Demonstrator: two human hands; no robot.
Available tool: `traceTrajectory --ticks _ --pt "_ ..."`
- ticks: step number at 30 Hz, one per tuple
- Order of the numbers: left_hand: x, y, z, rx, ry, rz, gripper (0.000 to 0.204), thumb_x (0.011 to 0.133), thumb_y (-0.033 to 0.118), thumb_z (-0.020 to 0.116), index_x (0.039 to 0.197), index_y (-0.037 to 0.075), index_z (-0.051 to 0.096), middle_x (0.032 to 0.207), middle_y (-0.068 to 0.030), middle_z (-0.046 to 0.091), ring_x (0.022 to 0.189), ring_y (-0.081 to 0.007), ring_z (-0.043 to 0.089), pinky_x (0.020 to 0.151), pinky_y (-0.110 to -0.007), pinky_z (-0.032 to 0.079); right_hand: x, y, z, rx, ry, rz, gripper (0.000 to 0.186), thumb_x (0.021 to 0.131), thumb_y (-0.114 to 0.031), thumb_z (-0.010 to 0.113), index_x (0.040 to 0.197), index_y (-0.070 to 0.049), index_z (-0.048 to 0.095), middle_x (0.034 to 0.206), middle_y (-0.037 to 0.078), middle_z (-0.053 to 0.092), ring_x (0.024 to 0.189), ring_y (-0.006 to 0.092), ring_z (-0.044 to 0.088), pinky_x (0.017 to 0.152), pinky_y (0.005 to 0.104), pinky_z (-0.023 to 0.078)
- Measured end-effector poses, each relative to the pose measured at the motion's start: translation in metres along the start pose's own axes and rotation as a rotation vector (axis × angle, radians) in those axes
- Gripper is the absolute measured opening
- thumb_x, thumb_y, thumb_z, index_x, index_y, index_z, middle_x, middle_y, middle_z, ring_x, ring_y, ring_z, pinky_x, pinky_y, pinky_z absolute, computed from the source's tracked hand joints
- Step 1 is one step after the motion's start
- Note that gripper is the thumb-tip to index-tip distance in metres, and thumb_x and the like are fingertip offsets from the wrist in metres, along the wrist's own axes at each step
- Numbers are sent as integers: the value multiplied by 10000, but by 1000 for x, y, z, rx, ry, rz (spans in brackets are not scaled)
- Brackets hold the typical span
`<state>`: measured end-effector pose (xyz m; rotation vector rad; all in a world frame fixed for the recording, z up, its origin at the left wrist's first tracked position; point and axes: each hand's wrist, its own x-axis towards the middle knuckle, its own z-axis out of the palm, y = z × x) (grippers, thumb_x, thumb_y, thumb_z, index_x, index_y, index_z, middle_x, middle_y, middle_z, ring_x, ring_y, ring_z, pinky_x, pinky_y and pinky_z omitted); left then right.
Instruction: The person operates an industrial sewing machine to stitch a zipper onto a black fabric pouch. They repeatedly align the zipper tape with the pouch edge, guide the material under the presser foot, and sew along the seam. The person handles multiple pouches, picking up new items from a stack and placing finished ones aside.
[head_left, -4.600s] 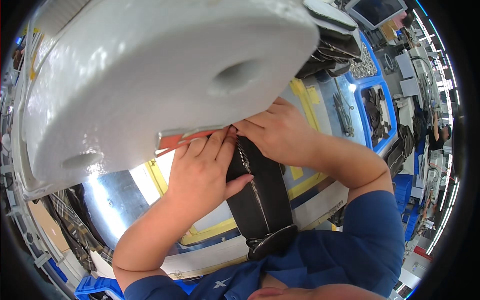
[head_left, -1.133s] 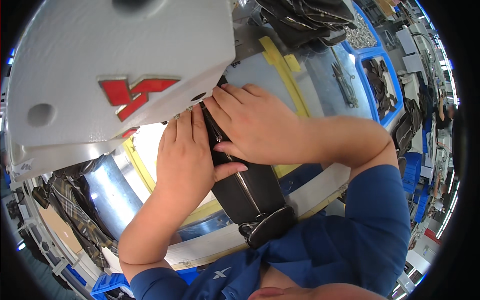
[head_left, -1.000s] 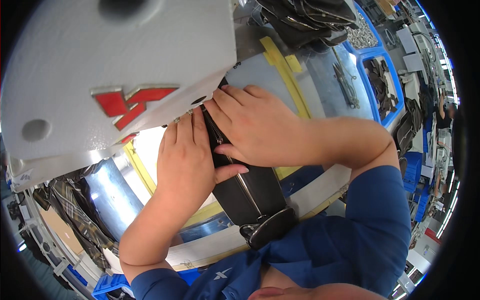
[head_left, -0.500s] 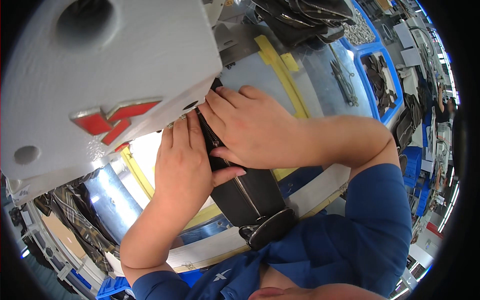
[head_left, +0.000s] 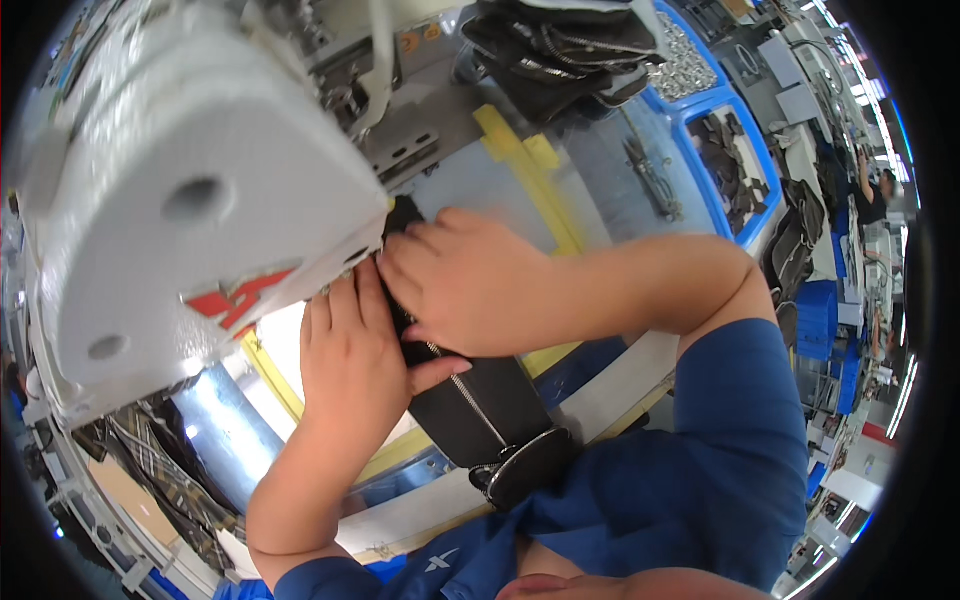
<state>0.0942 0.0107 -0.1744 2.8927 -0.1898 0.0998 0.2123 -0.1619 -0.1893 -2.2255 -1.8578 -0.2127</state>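
A black fabric piece (head_left: 485,400) with a long metal zipper runs from near my body up to the underside of a white sewing machine head (head_left: 130,240). My left hand (head_left: 355,350) lies palm down on its left side, fingers stretched toward the machine and thumb out beside the zipper. On the other side, my right hand (head_left: 470,290) bends its fingers over the piece close to the machine, thumb at the zipper; it is slightly blurred. A rounded black zippered end (head_left: 530,468) rests at the table edge by my shirt. The machine head hides the needle area.
Black zippered pieces (head_left: 560,50) are piled at the back. Scissors-like metal tools (head_left: 652,178) lie beyond my right hand, near a blue bin (head_left: 778,180) of dark scraps and a tray of metal parts (head_left: 690,60). Patterned fabric (head_left: 165,455) hangs at the left.
The view has shifted, showing more of the machine's top and back. My right fingers are more bent, and more of the black fabric shows beyond them. My left hand keeps its flat pose.
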Motion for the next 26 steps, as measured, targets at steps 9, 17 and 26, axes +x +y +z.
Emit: traceTrajectory --ticks 9,17,26 --pt "-7 -4 9 101 -90 -23 1203 679 450 941 1570 -120 368 1483 -330 504 1369 -500 522 1193 -556 394 -5 -21 -4 298 -102 -163 286 845 -372 744 783 -93 738 804 76 677 819 242 652 757 371 467" --pt "-17 -8 -20 51 -179 13 1405 600 750 838 1572 -152 376 1560 -384 464 1481 -505 455 1233 -526 383 7 61 -80 16 403 84 183 869 -259 758 872 -78 784 884 92 734 883 304 725 819 428 580" --pt "-29 2 -17 -222 -17 22 989 784 592 862 1474 -55 571 1476 -275 601 1360 -439 592 1147 -523 452 -10 184 -142 -215 70 813 236 897 -154 783 1100 -39 816 1142 195 781 1193 361 691 1033 441 537"
